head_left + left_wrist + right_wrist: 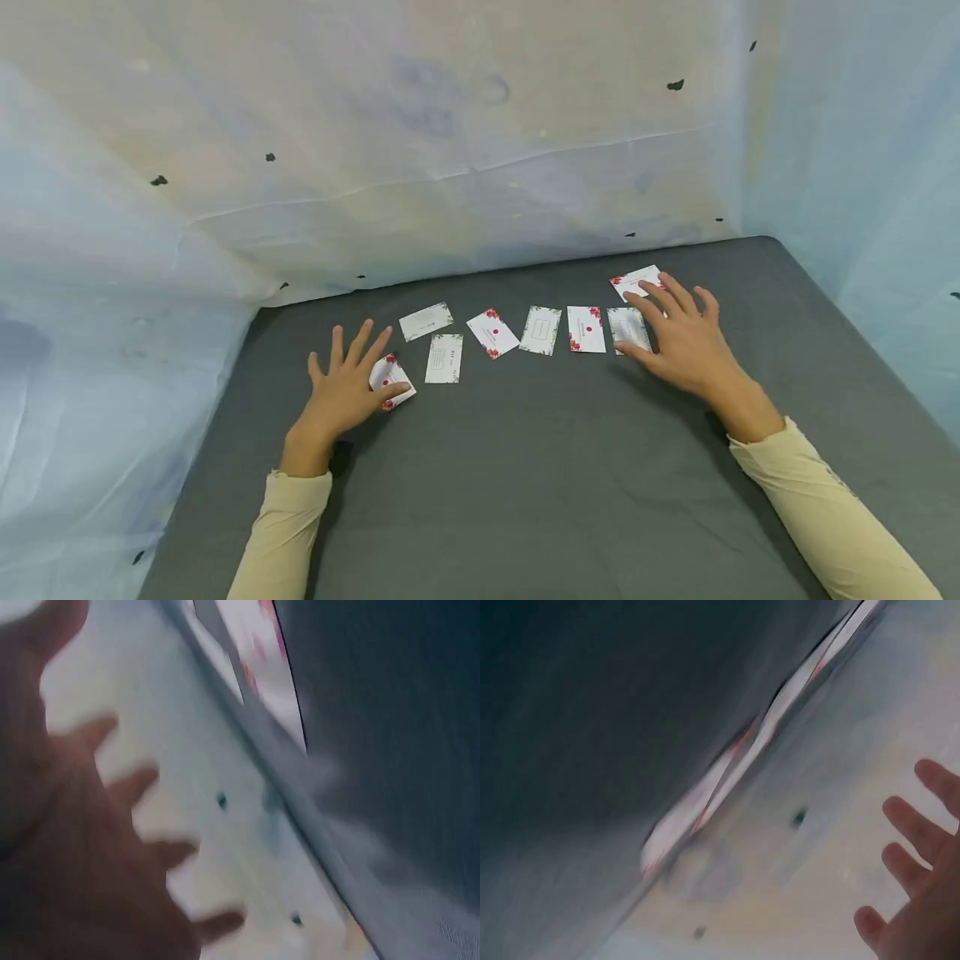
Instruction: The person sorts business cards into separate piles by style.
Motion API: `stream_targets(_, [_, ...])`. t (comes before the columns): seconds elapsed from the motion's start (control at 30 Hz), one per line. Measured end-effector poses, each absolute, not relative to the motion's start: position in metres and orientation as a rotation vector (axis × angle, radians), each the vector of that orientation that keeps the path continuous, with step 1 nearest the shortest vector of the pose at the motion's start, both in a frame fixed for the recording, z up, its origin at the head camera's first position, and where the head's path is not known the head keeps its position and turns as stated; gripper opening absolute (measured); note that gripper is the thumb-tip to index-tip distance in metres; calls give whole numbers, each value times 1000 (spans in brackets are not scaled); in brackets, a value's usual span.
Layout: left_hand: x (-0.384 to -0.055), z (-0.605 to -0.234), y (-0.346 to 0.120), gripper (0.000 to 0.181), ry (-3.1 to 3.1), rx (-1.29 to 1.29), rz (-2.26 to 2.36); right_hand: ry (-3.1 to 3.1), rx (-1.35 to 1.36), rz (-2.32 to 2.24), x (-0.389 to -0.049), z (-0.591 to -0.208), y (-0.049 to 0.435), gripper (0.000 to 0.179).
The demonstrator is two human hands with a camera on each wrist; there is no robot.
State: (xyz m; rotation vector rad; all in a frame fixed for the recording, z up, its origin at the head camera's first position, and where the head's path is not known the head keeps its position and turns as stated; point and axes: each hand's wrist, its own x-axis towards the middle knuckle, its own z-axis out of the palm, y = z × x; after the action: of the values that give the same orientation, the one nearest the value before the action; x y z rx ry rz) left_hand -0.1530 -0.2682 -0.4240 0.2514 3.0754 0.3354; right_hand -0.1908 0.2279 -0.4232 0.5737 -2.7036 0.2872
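Several small white cards lie spread in a loose row on the grey table. My left hand [341, 398] has its fingers spread, its thumb overlapping a red-flowered card [381, 371] at the row's left end. At the right end, my right hand [686, 342] hovers with fingers apart over a green-leaf card [626, 325] and a red-flowered card [632, 282], partly covering both. Neither hand grips anything. In the left wrist view the left hand [82, 817] is blurred, with a card [274, 690] beyond; the right wrist view shows spread fingers [915, 829] and cards [682, 821] edge-on.
Between the hands lie more cards: two green-leaf ones at left, a tilted red-flowered card [492, 333], a green-leaf card [540, 331] and another red-flowered card [586, 329]. The grey tabletop [510, 483] meets a pale fabric backdrop [450, 125] behind and at the sides.
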Motion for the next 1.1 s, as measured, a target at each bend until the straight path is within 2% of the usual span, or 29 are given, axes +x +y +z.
stream_targets(0.17, [-160,-421,-298,96,2900,436,421,-2650,720,245,-186,-420,189,74])
stream_targets(0.27, [-172,-422,-310,91,2852,495,437,-2633,793,243,-183,-420,161,74])
stream_targets(0.43, [-196,-421,-314,78,2840,607,426,-2608,924,221,-177,-420,116,70])
stream_targets(0.6, [-211,-419,-313,72,2788,719,447,-2592,1045,233,-169,-422,75,67])
stream_targets(0.9, [-216,-426,-319,66,2742,712,385,-2667,1232,340,-159,-424,14,65])
stream_targets(1.1, [-219,-428,-323,65,2743,732,371,-2771,1264,361,-161,-426,-12,64])
